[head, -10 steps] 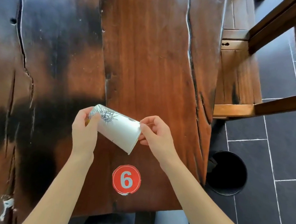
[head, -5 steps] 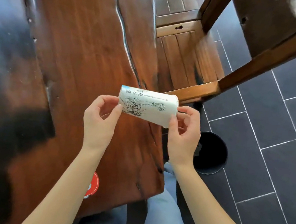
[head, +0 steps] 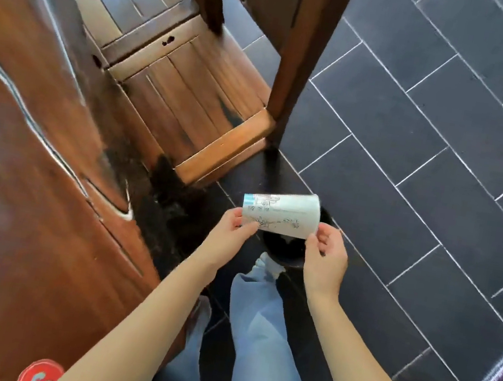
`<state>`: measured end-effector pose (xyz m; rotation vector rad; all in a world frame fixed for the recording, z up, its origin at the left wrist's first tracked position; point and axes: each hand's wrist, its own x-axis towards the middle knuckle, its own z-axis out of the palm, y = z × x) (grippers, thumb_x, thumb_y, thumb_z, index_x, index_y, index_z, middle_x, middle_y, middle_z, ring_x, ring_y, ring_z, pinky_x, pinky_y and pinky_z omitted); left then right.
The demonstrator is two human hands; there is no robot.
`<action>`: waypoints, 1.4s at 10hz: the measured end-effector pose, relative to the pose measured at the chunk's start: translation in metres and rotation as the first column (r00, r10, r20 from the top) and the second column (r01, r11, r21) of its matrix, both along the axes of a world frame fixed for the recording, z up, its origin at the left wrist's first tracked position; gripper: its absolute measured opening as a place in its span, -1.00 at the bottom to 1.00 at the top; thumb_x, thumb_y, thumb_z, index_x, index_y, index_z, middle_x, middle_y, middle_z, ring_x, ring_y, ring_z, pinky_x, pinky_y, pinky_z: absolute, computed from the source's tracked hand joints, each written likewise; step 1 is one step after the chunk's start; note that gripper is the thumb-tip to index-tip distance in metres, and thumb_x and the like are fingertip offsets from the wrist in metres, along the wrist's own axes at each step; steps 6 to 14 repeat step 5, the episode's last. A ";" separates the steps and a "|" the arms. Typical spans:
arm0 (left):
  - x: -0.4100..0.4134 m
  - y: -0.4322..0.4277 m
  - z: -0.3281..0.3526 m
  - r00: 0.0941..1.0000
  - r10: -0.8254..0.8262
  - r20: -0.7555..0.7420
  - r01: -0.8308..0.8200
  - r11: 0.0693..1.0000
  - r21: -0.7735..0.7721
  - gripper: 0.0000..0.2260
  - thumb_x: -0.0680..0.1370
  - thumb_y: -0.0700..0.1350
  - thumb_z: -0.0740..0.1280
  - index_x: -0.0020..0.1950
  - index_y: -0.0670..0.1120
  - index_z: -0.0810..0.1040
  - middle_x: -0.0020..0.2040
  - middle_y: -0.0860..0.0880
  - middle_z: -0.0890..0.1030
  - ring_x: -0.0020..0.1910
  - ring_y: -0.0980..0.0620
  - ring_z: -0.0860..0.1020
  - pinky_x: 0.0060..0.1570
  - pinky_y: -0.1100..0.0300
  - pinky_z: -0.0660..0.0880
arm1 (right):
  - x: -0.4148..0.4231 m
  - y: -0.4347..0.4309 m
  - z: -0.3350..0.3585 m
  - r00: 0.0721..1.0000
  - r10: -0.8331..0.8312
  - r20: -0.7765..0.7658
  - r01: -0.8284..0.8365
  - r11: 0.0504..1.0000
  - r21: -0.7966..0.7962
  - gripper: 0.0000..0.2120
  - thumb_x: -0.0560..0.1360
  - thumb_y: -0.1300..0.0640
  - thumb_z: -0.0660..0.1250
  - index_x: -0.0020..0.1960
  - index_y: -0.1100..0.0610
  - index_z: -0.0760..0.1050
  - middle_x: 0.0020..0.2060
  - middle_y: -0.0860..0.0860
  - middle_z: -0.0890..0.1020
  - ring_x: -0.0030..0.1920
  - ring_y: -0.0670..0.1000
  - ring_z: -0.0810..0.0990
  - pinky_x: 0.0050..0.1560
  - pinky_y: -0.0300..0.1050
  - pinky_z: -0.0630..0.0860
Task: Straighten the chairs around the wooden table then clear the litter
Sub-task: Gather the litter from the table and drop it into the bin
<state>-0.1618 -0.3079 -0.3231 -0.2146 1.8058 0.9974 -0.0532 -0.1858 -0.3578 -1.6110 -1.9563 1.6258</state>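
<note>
A paper cup [head: 281,213] is held on its side between both hands, off the surface [head: 18,219] and above the floor [head: 430,153]. The cup is white, with a pale blue band and small print near its left end and a dark line drawing along its lower side; its wall looks slightly flattened. The left end is pinched by the fingers [head: 246,227] of the left hand [head: 229,236], closed on the cup's edge. The right end is gripped by the fingers [head: 312,244] of the right hand [head: 324,261], likewise closed on the cup.

Directly below the cup a round black bin [head: 280,247] is seen on the floor, partly covered by the cup and hands. Its rim lies just beside the surface's near right corner. Whether anything lies in it cannot be told.

The surface is of dark reddish wood with an uneven, wavy right edge. A red round sticker [head: 40,374] is stuck at its near edge. A wooden chair [head: 194,82] is drawn up to the right edge, its seat partly under it and one leg [head: 293,65] standing just beyond the bin. To the right of chair and bin the dark tiled floor is open. Blue trouser legs [head: 266,341] are seen between the forearms, close to the near corner.
</note>
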 end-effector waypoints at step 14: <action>0.026 0.072 -0.056 0.972 -0.157 0.173 0.185 0.969 -0.162 -0.34 0.60 0.04 0.20 0.56 0.01 -0.13 0.57 -0.02 -0.01 0.53 -0.06 0.06 0.46 0.01 0.09 | 0.060 0.062 -0.059 0.966 -0.068 0.251 0.144 0.943 -0.300 -0.50 0.53 0.24 0.20 0.43 -0.02 0.32 0.35 -0.08 0.46 0.29 0.00 0.46 0.32 0.10 0.44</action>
